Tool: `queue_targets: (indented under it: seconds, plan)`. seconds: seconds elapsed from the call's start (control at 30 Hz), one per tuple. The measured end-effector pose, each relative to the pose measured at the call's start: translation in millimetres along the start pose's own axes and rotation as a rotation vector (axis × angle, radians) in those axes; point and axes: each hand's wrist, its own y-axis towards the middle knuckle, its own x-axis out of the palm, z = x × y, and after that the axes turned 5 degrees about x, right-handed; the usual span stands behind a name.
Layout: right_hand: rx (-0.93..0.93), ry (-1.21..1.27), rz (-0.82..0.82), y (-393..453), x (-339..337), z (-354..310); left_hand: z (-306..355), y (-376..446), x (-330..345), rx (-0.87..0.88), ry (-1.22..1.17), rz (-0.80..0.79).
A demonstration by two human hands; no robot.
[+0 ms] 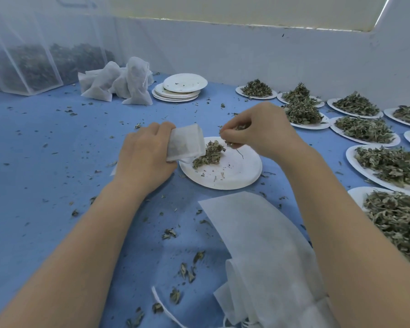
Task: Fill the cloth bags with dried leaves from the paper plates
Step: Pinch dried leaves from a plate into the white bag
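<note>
My left hand point(144, 154) grips a small white cloth bag point(187, 143) at the left rim of a white paper plate point(237, 171). A small heap of dried leaves point(210, 153) lies on that plate right at the bag's mouth. Just above the plate, my right hand point(258, 130) pinches a clump of dried leaves in its curled fingers. The rest of the plate holds only crumbs.
Several plates heaped with dried leaves point(365, 130) fill the right side. A stack of used plates point(175, 93) and filled bags point(118, 84) sit at the back. Flat unfilled cloth bags point(258, 245) lie near me. Clear bins of leaves point(33, 65) stand back left. Leaf bits litter the blue table point(57, 162).
</note>
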Motion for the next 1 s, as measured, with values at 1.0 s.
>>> queue_targets:
  seconds: [1.0]
  plan:
    - [-0.164,0.02,-0.068,-5,25,-27,14,-1,3,-0.058,-0.26,0.038]
